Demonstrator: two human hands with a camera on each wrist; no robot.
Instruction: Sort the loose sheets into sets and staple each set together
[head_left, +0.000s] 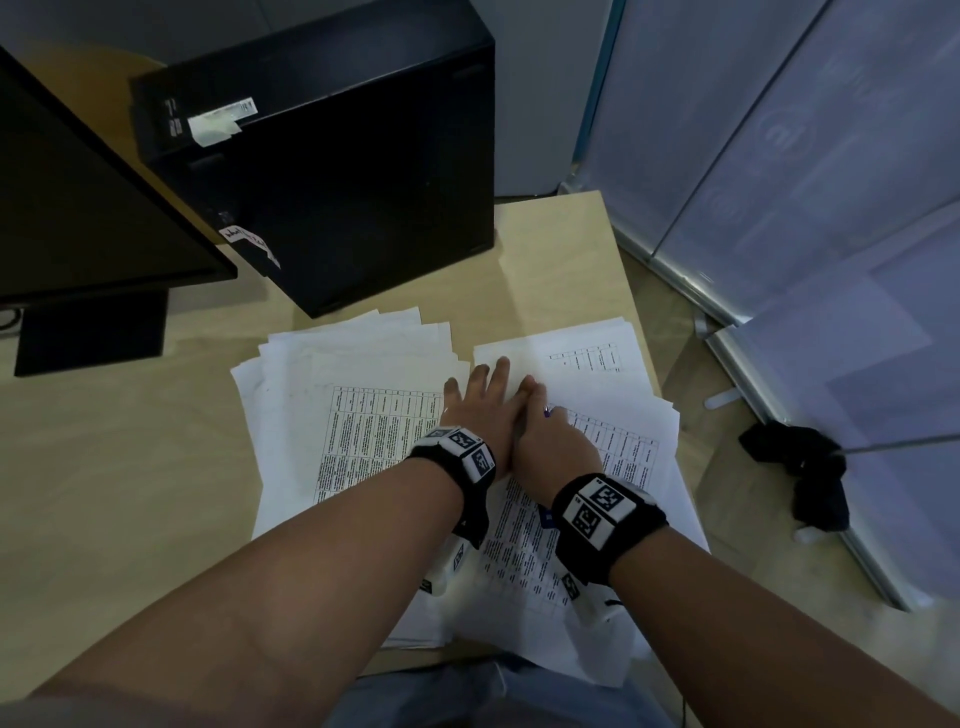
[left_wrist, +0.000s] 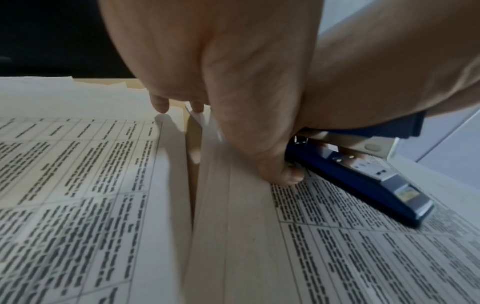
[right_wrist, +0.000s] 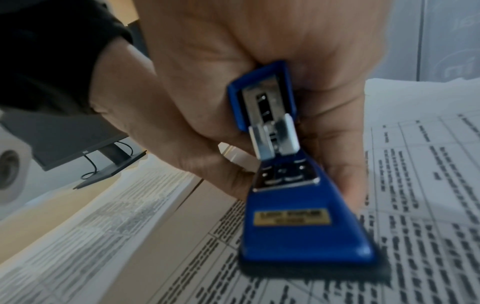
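Printed sheets with tables lie in two fanned piles on the wooden desk, a left pile (head_left: 358, 415) and a right pile (head_left: 618, 384). My left hand (head_left: 480, 392) lies with its fingers stretched out where the two piles meet. In the left wrist view its thumb (left_wrist: 284, 174) presses on a printed sheet (left_wrist: 337, 246) of the right pile. My right hand (head_left: 550, 431) grips a blue stapler (right_wrist: 293, 185) from above, with the stapler's base resting on the right pile's printed sheet (right_wrist: 415, 205). The head view hides most of the stapler under the hand. The stapler (left_wrist: 363, 176) sits just right of my left thumb.
A black computer tower (head_left: 332, 156) stands behind the papers, and a monitor (head_left: 78, 208) is at the left. The desk edge (head_left: 639, 291) runs close to the right pile. Beyond it are the floor, a black cloth (head_left: 800, 467) and a glass partition (head_left: 831, 182).
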